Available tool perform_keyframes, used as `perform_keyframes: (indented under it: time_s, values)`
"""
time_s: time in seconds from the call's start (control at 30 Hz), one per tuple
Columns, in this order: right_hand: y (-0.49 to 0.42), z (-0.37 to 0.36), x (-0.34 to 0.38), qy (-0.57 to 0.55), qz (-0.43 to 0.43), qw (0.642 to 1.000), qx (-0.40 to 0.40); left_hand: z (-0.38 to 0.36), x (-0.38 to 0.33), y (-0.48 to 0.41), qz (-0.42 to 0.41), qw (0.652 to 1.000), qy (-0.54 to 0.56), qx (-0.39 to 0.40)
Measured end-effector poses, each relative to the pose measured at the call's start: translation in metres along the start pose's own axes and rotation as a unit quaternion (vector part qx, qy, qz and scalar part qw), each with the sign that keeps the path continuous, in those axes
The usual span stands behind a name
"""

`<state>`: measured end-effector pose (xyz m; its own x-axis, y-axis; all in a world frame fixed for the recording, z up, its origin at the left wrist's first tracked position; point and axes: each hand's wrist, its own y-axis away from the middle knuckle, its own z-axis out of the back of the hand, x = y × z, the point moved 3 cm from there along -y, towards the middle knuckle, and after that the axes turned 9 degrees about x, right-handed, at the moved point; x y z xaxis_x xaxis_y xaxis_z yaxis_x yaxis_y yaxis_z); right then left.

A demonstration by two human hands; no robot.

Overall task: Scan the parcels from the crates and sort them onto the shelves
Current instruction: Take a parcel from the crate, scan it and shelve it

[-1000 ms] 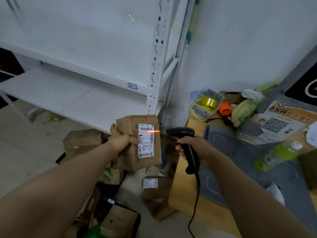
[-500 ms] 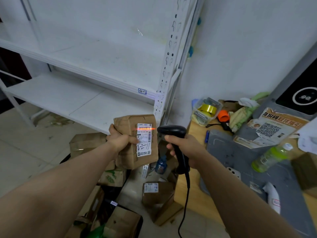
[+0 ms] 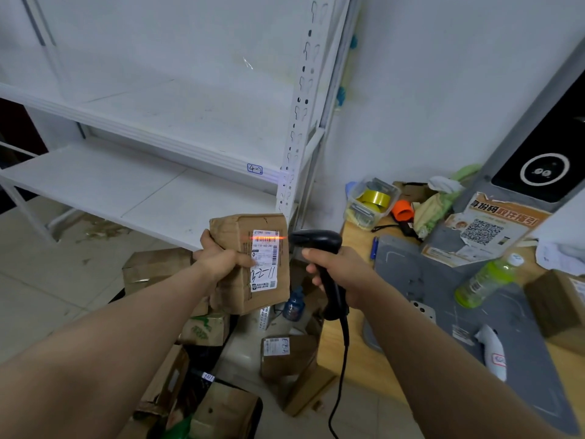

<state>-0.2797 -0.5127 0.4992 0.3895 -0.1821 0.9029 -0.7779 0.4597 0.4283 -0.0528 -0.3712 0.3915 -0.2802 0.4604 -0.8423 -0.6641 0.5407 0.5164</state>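
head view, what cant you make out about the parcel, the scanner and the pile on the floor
- Parcel label: the printed lines are too small to read in the head view, and the thumb of the left hand overlaps its left edge.
- Parcel's back: faces away from the camera.
- Scanner trigger: hidden under the right hand.
- Cable: cut off by the bottom edge.
- Floor boxes: partly hidden by the left arm, so no crate can be told.
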Motion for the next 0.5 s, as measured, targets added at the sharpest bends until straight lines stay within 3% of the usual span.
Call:
perform_keyframes:
  time_s: [0.2, 0.5]
  values:
    - [-0.005, 0.016, -0.011, -0.013, -0.008, 1.000, -0.004, -0.009, 0.000, -0.001, -0.007, 1.000, 0.003, 0.003]
    - [-0.057, 0.080, -0.085, 0.083, -0.136, 0.976, -0.151, -0.013, 0.009, 0.000, 0.014, 1.000, 0.012, 0.005]
